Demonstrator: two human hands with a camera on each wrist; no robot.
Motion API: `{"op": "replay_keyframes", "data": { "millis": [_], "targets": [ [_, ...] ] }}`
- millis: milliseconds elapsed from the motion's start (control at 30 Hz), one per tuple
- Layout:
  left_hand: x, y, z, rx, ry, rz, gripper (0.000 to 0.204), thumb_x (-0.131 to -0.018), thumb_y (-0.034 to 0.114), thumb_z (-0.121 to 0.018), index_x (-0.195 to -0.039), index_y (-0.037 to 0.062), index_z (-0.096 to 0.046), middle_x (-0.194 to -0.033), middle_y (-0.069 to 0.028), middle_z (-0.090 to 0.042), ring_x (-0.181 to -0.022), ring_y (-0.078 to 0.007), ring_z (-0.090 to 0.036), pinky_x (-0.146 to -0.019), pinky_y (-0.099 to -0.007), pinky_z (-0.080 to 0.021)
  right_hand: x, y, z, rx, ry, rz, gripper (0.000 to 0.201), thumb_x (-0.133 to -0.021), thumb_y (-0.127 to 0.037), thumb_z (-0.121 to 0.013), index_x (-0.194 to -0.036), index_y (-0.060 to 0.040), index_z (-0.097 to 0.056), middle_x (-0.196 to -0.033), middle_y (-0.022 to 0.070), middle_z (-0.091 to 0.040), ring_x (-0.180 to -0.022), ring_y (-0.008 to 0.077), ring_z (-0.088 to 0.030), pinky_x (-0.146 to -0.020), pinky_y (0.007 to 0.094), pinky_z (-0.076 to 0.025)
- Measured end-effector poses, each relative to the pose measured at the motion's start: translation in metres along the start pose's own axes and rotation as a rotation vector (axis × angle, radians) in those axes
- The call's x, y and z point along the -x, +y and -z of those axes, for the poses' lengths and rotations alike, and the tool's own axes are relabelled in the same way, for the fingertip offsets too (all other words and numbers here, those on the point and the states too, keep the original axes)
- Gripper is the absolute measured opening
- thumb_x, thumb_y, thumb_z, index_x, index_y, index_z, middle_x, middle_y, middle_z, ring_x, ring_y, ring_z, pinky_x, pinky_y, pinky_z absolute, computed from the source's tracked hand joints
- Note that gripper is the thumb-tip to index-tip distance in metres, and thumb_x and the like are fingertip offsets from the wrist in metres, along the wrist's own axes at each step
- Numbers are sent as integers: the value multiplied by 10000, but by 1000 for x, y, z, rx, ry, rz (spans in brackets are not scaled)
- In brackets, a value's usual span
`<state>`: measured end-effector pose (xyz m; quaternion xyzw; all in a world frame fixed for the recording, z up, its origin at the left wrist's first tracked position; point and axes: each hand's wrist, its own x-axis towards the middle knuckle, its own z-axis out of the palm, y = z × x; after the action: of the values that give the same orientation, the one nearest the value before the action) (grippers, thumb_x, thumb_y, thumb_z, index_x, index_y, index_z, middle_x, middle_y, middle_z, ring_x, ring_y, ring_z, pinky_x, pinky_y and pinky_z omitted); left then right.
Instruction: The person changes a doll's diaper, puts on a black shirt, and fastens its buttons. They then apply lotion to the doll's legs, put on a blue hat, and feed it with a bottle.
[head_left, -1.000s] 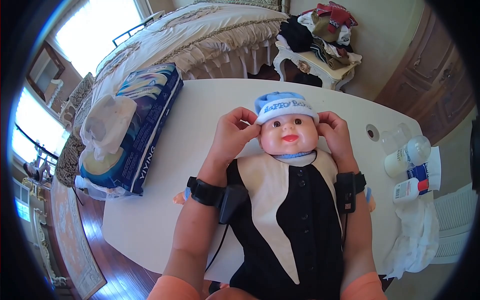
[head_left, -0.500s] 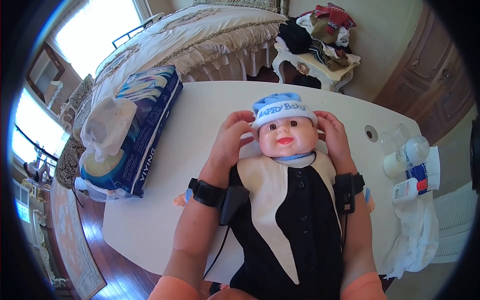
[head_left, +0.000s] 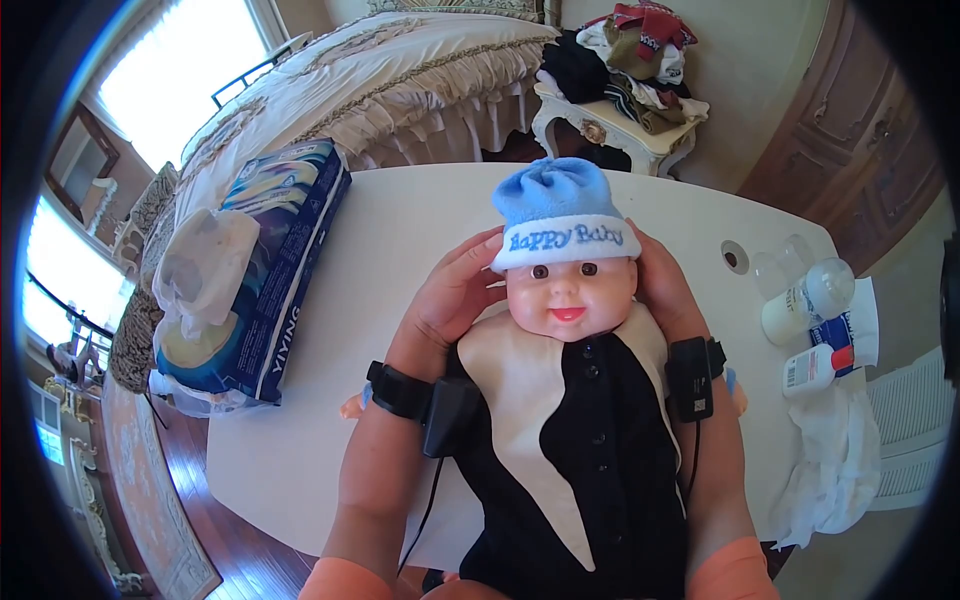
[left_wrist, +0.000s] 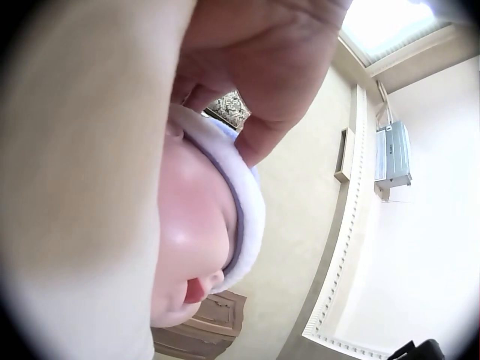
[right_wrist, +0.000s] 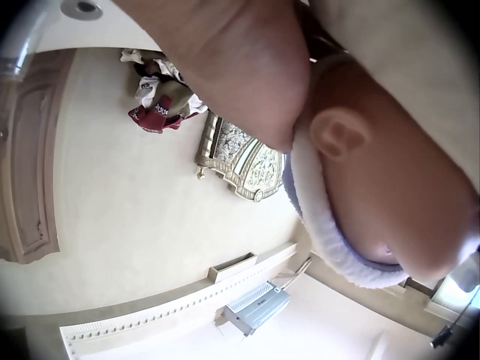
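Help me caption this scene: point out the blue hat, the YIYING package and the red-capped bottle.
Blue hat (head_left: pixel 556 195): head view, on its blue crown.
YIYING package (head_left: pixel 280 268): head view, on its printed blue face.
Red-capped bottle (head_left: pixel 812 371): head view, on its white body.

Fuzzy cloth hat (head_left: pixel 553 212); glossy, smooth doll face (head_left: pixel 566 298).

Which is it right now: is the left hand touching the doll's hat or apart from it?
Touching. The left wrist view shows it: a fingertip of the left hand rests on the white brim of the hat.
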<state>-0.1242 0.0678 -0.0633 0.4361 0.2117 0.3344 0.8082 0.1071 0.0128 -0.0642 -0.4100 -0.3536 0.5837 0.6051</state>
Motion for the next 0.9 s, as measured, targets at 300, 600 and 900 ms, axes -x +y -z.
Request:
{"op": "replay_keyframes", "data": {
  "millis": [300, 600, 900],
  "targets": [
    [0, -3, -1, 15, -30, -41, 448, -857, 389, -483, -1172, 72, -452, -1139, -76, -495, -1067, -194, -460, -918, -380, -342, 4, -1, -2, -79, -157, 1, 393, -928, -313, -331, -1124, -6, -479, -1092, 98, -548, -983, 166, -528, -871, 306, -414],
    [4, 1, -13, 32, -76, -81, 472, -858, 380, -497, -1187, 60, -383, -1113, -75, -483, -1067, -189, -453, -904, -366, -362, 10, -5, -9, -21, -220, 40, 406, -928, -334, -333, -1142, -18, -470, -1092, 79, -541, -979, 145, -517, -869, 289, -412],
    [4, 0, -12, -36, -70, -105, 573, -826, 430, -529, -1229, 70, -339, -1145, -81, -460, -1081, -204, -441, -899, -385, -364, 11, -5, -11, 14, -205, 111, 438, -911, -327, -394, -1190, 8, -437, -1118, 79, -532, -1011, 143, -504, -886, 282, -396]
  ]
}}
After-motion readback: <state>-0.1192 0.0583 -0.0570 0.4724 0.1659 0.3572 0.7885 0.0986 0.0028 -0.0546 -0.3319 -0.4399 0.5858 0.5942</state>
